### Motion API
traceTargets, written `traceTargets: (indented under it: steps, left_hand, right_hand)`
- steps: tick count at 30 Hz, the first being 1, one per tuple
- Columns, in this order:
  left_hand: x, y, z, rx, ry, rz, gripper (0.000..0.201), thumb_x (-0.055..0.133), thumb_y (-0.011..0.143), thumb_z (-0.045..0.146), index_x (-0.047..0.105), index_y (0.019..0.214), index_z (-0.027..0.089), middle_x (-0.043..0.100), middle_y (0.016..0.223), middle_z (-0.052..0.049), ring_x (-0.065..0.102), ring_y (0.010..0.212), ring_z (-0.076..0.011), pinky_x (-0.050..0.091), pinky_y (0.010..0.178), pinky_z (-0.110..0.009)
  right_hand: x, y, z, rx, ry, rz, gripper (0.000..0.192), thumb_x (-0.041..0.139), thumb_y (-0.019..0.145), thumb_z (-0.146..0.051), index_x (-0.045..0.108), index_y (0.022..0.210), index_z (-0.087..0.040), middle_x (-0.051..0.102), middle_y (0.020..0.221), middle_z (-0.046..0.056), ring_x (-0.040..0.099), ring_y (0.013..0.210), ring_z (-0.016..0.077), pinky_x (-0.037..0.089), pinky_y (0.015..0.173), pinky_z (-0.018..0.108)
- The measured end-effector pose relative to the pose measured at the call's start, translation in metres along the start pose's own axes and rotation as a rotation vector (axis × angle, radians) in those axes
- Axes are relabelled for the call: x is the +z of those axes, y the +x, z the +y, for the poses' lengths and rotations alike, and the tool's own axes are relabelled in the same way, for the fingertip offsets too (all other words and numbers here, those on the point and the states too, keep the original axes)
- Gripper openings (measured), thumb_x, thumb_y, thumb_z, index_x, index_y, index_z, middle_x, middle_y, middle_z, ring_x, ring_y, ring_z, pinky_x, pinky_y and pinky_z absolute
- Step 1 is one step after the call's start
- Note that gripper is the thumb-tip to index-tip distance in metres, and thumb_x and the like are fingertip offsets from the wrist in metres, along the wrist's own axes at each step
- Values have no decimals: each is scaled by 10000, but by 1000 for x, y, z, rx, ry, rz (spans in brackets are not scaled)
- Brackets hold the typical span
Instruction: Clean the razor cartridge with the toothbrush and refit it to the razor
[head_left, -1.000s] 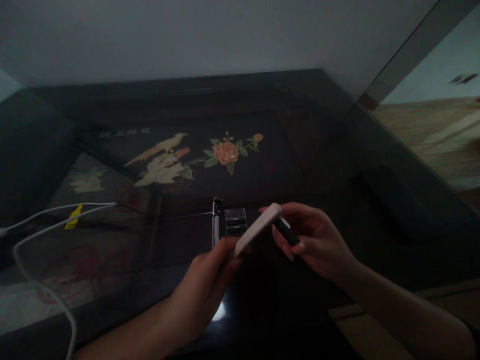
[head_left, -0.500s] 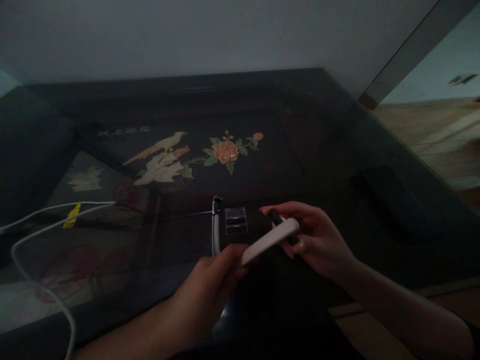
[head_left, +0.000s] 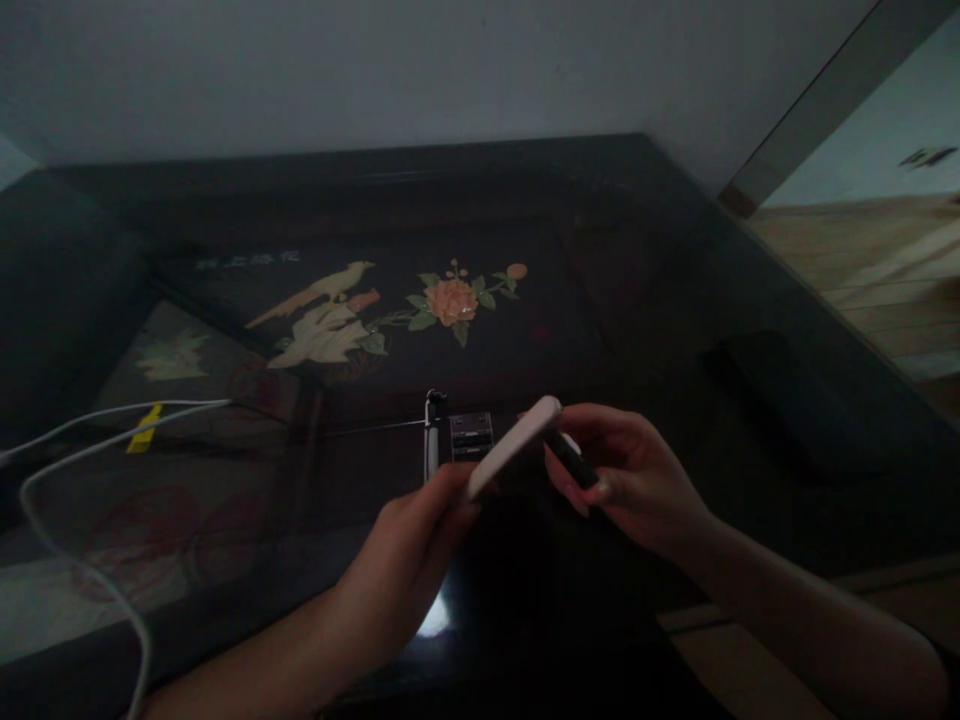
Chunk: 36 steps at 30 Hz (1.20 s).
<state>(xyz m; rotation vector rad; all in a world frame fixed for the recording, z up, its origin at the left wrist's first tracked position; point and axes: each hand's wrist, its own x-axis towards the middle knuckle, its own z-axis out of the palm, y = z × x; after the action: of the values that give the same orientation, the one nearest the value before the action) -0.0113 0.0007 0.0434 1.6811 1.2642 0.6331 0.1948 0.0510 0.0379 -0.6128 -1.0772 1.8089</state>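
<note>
Left hand (head_left: 409, 555) closed around the near end of a pale flat bar (head_left: 514, 446), far end raised and tilted up to the right, off the surface. Right hand (head_left: 630, 475) pinching a small dark piece (head_left: 574, 462) between thumb and fingers, just beside and partly behind the bar's upper end; contact between the two cannot be told in the dim light. Both held above a dark glossy tabletop (head_left: 645, 300) bearing an inlaid bird (head_left: 322, 290) and flower (head_left: 451, 300). Slim upright white-and-black item (head_left: 431, 440) and small clear box (head_left: 471, 436) on the table just beyond the hands. White cable (head_left: 90, 430) with yellow tag (head_left: 144, 432) looping at far left. Dark flat object (head_left: 795, 400) lying well to the right.
</note>
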Motion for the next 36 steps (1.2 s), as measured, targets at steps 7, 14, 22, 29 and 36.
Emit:
traceTargets:
  steps: [7,14,22,29,36]
  left_hand:
    - [0,-1,1,44,-24,-124,229,412,906,183,588,1050,203,708,807,3,638,652,-116,487,599,-171]
    - [1,-2,-1,19,-14,-51,213,406,921,205,582,1041,192,710,826,-1,645,663,-112,498,604,-171]
    - [0,-2,1,-20,-27,-24,220,404,924,216,592,1035,193,703,828,-3,640,671,-116,504,617,-180]
    - [0,-1,-1,22,-21,-127,243,400,915,218,597,1055,190,686,775,-11,608,624,-120,480,581,-187]
    - [0,-2,-3,91,-13,-150,217,414,916,179,567,1069,202,675,778,17,594,616,-93,447,557,-150]
  right_hand:
    - [-1,-1,0,27,-22,3,419,853,641,-320,742,1042,-271,600,680,-30,456,486,58,396,426,173]
    - [1,-1,-1,16,-24,28,401,865,614,-320,755,997,-272,575,617,-45,451,467,62,403,425,177]
    - [1,-1,-2,13,-25,24,385,859,630,-305,756,1001,-295,576,629,-45,473,478,54,403,423,155]
    - [0,-1,-2,33,-50,11,427,850,643,-321,740,1054,-275,591,672,-35,447,486,57,407,431,170]
    - [1,-1,-3,31,-37,10,415,854,633,-334,750,1030,-271,586,661,-33,461,494,64,417,445,179]
